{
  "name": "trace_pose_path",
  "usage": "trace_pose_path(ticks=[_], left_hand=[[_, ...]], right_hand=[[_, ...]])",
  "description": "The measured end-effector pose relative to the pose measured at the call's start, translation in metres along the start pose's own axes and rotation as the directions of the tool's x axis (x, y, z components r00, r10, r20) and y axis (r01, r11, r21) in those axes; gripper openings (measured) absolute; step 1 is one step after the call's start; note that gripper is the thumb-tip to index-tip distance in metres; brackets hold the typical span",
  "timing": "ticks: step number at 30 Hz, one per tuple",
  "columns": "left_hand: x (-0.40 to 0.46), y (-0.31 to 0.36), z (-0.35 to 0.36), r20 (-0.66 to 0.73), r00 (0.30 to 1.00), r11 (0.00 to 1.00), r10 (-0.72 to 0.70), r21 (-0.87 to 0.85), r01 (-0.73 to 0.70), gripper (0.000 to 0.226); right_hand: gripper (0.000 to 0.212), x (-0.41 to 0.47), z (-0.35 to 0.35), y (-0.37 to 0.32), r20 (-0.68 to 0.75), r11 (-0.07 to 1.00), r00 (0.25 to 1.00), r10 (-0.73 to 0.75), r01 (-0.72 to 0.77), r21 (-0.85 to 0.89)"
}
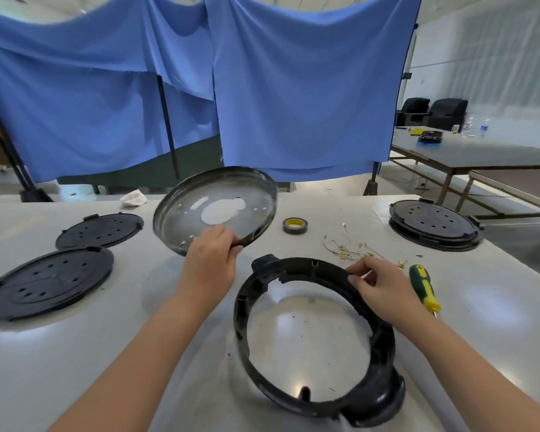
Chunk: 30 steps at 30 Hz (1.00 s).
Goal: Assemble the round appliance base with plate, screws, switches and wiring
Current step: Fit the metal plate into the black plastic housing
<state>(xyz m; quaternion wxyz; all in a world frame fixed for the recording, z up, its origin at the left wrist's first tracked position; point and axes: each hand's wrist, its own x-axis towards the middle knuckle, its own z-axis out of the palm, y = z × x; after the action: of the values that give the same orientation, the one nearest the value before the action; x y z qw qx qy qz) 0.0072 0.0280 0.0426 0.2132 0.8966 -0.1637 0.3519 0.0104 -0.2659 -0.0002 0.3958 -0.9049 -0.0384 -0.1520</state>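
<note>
From the head camera, my left hand (211, 263) held the metal plate (215, 210) by its near rim, fingers curled over the edge, the plate lifted off the table (138, 307) and tilted so its hollow side faced me. My right hand (384, 288) pinched the far rim of the black ring base (315, 335), which rested on the table just below and between both hands.

Just right of the right hand lay a screwdriver (424, 286) with a green and yellow handle. Beyond that hand's fingertips sat a tangle of thin wires (349, 249) with brass ends, and further out a roll of tape (295, 225). Well left of the left hand were two black perforated discs (49, 283), and far to the right a stacked black base (434, 224).

My worry was the plate: gripped at one edge only, it could swing or slip as it came over the ring, and a skewed landing would leave its small holes off the ring's posts. The ring, held by a light pinch, could also slide on the smooth table when the plate pressed down. The loose wires sat close enough to be swept aside by my wrist.

I could read no brand, label or writing anywhere; the tape's yellow core was too small to make out.
</note>
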Motion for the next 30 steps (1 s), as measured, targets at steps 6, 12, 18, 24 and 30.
trace_pose_path(ticks=[6, 12, 18, 24, 30], left_hand=[[-0.005, 0.032, -0.003, 0.029, 0.962, 0.958, 0.273, 0.086, -0.275, 0.011], [-0.020, 0.041, -0.003, 0.052, 0.921, 0.905, 0.386, 0.175, -0.389, 0.023], [-0.037, 0.052, -0.007, 0.074, 0.894, 0.884, 0.441, 0.137, -0.447, 0.017], [-0.061, 0.065, -0.008, 0.100, 0.857, 0.857, 0.505, 0.066, -0.512, 0.011], [-0.084, 0.069, -0.002, 0.018, 0.850, 0.849, 0.526, 0.037, -0.526, 0.013]], right_hand=[[0.014, 0.007, 0.002, -0.002, 0.052, 1.000, 0.998, 0.020, -0.019, -0.022], [0.010, 0.008, 0.000, -0.005, 0.082, 0.999, 0.996, 0.027, -0.025, -0.033], [0.024, 0.005, -0.026, -0.038, -0.066, 0.798, 0.977, 0.202, -0.125, 0.590], [0.056, -0.003, -0.045, -0.044, 0.008, 0.911, 0.983, 0.182, -0.172, 0.376], [0.022, -0.009, -0.035, -0.034, 0.022, 0.939, 0.980, 0.200, -0.197, 0.282]])
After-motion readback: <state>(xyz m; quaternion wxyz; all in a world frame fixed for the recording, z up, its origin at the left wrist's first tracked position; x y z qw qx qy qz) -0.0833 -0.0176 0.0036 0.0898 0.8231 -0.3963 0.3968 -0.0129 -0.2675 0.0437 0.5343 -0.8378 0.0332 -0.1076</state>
